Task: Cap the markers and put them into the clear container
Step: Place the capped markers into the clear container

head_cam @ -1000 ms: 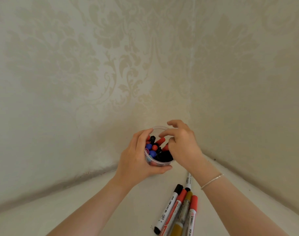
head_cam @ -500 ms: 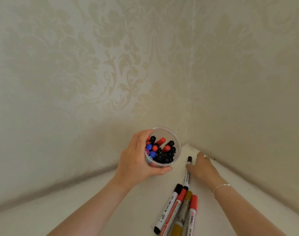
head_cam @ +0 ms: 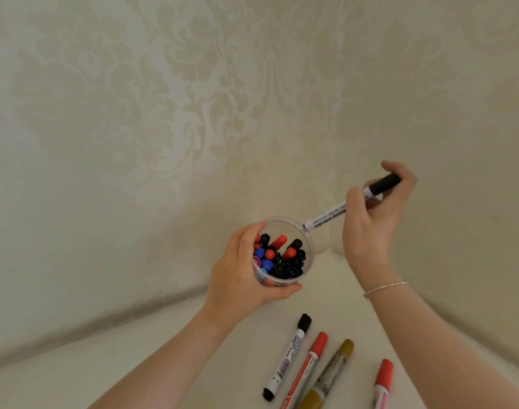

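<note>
Left hand (head_cam: pixel 240 278) grips clear container (head_cam: pixel 307 231), held off the white surface (head_cam: pixel 134 349), packed with capped markers. Right hand (head_cam: pixel 370 219) pinches thin black-capped marker (head_cam: pixel 335 212), tail end just at the container's right rim. Four markers (head_cam: pixel 308 361) lie below; wall corner close behind.

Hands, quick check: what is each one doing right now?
Left hand: grips the clear container of capped markers.
Right hand: holds a thin black-capped marker, lower end at the container rim.
</note>
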A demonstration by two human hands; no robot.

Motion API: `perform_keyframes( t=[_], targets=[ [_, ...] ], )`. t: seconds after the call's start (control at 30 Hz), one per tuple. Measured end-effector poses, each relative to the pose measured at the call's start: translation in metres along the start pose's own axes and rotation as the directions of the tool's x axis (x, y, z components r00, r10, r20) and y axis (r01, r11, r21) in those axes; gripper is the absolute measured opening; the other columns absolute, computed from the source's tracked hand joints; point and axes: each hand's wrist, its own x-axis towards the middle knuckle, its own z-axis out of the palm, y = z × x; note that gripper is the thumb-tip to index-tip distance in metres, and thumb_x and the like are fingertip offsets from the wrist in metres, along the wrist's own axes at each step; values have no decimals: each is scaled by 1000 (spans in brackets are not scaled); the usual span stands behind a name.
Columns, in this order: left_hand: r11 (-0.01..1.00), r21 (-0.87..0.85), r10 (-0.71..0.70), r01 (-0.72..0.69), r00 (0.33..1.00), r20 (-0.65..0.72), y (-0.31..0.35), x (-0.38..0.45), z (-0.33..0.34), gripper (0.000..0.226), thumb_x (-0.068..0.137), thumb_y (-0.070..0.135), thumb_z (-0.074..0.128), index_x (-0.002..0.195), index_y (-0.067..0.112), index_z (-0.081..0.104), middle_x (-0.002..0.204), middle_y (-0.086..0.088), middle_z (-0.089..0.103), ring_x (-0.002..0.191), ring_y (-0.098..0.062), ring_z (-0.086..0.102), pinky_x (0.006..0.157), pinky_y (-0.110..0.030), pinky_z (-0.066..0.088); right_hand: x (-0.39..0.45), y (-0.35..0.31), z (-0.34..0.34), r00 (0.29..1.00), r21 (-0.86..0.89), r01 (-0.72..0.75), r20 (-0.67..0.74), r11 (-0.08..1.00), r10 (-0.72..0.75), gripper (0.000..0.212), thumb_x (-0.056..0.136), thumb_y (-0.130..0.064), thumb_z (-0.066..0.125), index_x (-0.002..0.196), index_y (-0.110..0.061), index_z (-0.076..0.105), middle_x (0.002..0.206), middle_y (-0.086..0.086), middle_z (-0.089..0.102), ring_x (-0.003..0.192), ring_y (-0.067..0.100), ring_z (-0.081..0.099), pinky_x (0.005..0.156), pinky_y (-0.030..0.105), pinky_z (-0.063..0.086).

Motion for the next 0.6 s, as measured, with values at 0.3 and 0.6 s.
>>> perform_keyframes(
  t=[0.3, 0.6],
  targets=[
    [998, 34, -54, 53, 999, 11, 3, 2, 2, 108, 46, 66, 82, 135, 39, 26, 130, 17, 41, 107, 8, 45, 78, 0, 32, -16, -1, 9, 893, -118, 315, 373, 942, -252, 53, 78, 2, 49, 124, -21, 37, 77, -2, 50, 54, 16, 45, 49, 29, 42],
    [998, 66, -20, 21, 1000, -7, 4, 5, 6, 107, 49, 72, 75, 137, 35, 27, 134, 11, 44, 112, -2, 53, 80, -16, 45, -16, 9, 8, 761, -124, 498, 538, 859, -363, 50, 88, -3, 52, 130, -23, 33, 85, -9, 46, 62, 14, 48, 55, 22, 44]
  ],
)
